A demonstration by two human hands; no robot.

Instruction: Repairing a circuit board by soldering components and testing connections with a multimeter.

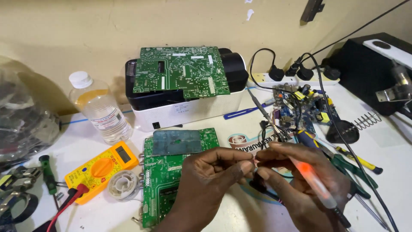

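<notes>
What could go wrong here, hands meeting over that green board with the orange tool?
1. The right hand holds an orange-lit tool while pinching something tiny with the left hand; if the tip is hot, fingers may burn.
2. The piece could drop onto the green board below.
3. Cables crossing the table could snag the tool's lead.
</notes>
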